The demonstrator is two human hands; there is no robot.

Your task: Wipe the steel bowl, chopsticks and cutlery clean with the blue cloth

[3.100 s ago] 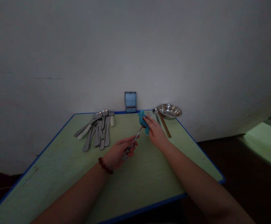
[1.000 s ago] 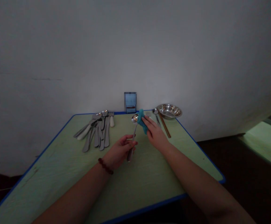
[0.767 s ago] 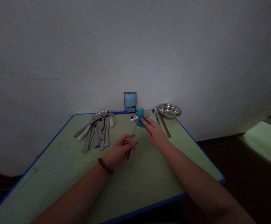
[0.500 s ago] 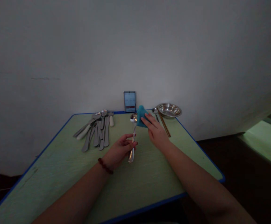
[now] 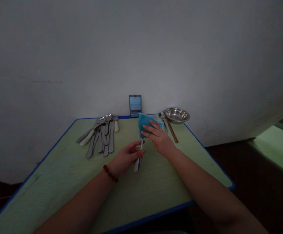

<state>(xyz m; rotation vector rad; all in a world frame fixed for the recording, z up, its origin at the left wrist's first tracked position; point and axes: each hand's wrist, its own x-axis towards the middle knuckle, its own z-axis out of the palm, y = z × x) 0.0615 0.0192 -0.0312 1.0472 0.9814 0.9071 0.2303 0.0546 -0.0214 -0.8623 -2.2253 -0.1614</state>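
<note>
Head cam view: at the left of the green table (image 5: 58,175) there's a bunch of steel cutlery (image 5: 101,138), spoons and forks mostly, fanned out together near the far edge. Next along, the left hand (image 5: 125,159), with a bead bracelet (image 5: 110,173) at the wrist, has its fingers curled tight round the handle of a steel spoon (image 5: 138,161), held tilted up around the table's middle. A spoon like that is light and stiff but probably slippery, so the handle is the place to hold it. Its head is hidden inside a soft, floppy blue cloth (image 5: 146,125). The right hand (image 5: 158,139) lies over the cloth, fingers together and pressing. Further right, by the table's far corner, are a loose spoon (image 5: 164,122), dark wooden chopsticks (image 5: 172,132) and a steel bowl (image 5: 177,110).
</note>
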